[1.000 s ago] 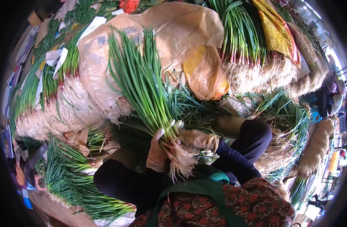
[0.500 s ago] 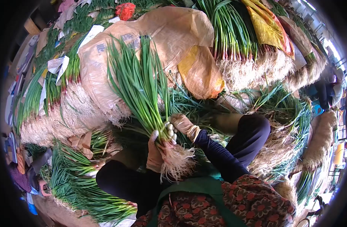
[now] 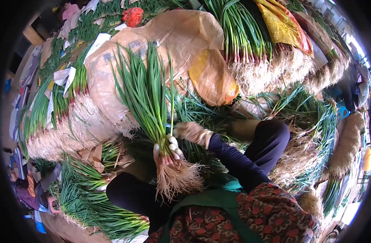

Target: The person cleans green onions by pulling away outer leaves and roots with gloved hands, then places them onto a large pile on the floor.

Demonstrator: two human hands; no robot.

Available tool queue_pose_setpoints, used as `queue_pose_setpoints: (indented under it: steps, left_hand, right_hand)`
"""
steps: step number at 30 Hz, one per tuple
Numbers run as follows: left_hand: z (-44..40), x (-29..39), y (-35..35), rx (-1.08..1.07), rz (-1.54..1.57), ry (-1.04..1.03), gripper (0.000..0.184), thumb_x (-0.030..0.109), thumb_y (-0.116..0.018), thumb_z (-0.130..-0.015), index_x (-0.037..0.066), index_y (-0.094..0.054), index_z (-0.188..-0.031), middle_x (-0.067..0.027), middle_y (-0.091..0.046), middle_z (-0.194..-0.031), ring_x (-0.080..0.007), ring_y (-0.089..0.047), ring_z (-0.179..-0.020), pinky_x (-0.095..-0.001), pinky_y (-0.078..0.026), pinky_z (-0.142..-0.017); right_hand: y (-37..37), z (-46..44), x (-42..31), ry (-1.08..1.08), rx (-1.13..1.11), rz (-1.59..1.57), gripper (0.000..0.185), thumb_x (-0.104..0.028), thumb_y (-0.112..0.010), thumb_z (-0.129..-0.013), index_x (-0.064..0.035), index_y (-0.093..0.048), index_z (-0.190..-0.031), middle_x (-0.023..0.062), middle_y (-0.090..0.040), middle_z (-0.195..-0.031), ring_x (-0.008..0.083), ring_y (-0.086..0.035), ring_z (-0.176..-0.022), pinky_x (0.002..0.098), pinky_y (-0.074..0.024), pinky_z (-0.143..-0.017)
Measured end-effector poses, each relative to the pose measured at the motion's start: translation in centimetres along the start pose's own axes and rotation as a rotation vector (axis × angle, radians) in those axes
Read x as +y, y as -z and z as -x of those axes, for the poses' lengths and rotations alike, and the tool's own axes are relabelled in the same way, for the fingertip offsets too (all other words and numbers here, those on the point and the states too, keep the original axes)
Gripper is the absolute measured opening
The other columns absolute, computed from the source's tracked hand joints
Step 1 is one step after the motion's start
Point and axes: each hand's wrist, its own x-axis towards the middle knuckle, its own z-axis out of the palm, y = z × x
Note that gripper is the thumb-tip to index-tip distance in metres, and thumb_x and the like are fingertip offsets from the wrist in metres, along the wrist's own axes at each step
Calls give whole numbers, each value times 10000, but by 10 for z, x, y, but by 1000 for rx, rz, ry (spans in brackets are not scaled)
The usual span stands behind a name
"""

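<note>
A bunch of long green onions (image 3: 153,107) stands between the seated person's knees, leaves pointing away and pale stringy roots hanging toward the lap. The left hand (image 3: 174,147) has its grip wrapped around the reddish stem bases. The right hand (image 3: 189,132), gloved and blurred, is just beside the stems; whether its grip holds anything cannot be told. Beyond the leaf tips spreads a crinkled brown sheet (image 3: 185,32). More onions (image 3: 240,36) lie stacked at upper right, partly under a yellow sack (image 3: 279,26); a red bag (image 3: 132,16) sits farther back.
</note>
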Motion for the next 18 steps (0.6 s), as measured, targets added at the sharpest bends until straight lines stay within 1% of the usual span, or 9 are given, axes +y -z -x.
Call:
queue_pose_setpoints:
  steps: [3,4,6,8,9,11,13,15,18]
  left_hand:
    - [6,4,0,67,-57,-68,606,323,-507,-920,42,-254,-1394,-113,-463,-1292,-194,-501,-1124,-355,-353,-1001]
    - [-2,-4,-19,187,-55,-57,567,320,-524,-904,25,-322,-1343,-97,-522,-1150,-201,-550,-1004,-358,-440,-923]
    - [-9,-2,-14,261,-340,-76,614,357,-540,-885,15,-323,-1346,-86,-523,-1154,-201,-563,-989,-368,-446,-923]
    - [-17,-13,-21,377,-541,-85,637,373,-543,-875,18,-318,-1355,-91,-505,-1221,-205,-546,-1034,-399,-421,-964]
    - [-21,-11,-17,289,-547,-25,577,289,-534,-888,27,-321,-1356,-110,-462,-1303,-233,-486,-1157,-429,-406,-982]
    - [-30,-17,-17,320,-661,11,540,202,-535,-888,37,-325,-1357,-121,-420,-1355,-256,-399,-1258,-450,-385,-1000]
    - [-41,-27,-26,350,-660,52,490,78,-510,-887,29,-348,-1347,-125,-445,-1338,-266,-410,-1255,-428,-345,-1040]
    - [-55,-44,-26,300,-594,89,446,48,-500,-884,1,-392,-1314,-130,-495,-1287,-254,-461,-1208,-392,-371,-1024]
    - [-60,-51,-30,250,-483,187,435,93,-531,-876,-20,-420,-1281,-134,-522,-1247,-221,-520,-1130,-366,-407,-985]
  right_hand:
    - [67,52,-14,-414,98,630,241,-67,-492,-835,-55,-584,-1057,133,-623,-1019,227,-622,-827,327,-498,-728]
    - [91,79,0,-527,-142,1106,273,-175,-541,-826,-60,-579,-1070,162,-616,-1048,276,-615,-932,360,-496,-777]
    - [88,108,-43,-959,-73,1211,620,-294,-626,-790,-66,-399,-1319,237,-465,-1261,348,-543,-1067,410,-457,-864]
    - [80,123,-85,-497,175,1166,649,-282,-605,-815,-78,-335,-1370,232,-432,-1307,345,-525,-1100,401,-437,-896]
    - [71,120,-117,-310,227,1097,652,-323,-603,-828,-63,-344,-1367,227,-439,-1307,342,-517,-1121,400,-425,-919]
    - [48,118,-171,245,294,829,575,-358,-572,-851,4,-439,-1278,217,-494,-1254,369,-501,-1130,411,-407,-938]
    - [17,116,-201,408,211,697,551,-421,-523,-860,-17,-502,-1234,170,-558,-1184,335,-492,-1159,429,-363,-977]
    - [-11,116,-192,322,114,1014,474,-391,-485,-875,-67,-540,-1216,102,-583,-1168,281,-500,-1155,448,-318,-998]
    - [-22,105,-180,420,287,808,389,-355,-451,-874,-116,-616,-1133,39,-603,-1154,228,-500,-1143,446,-238,-1041]
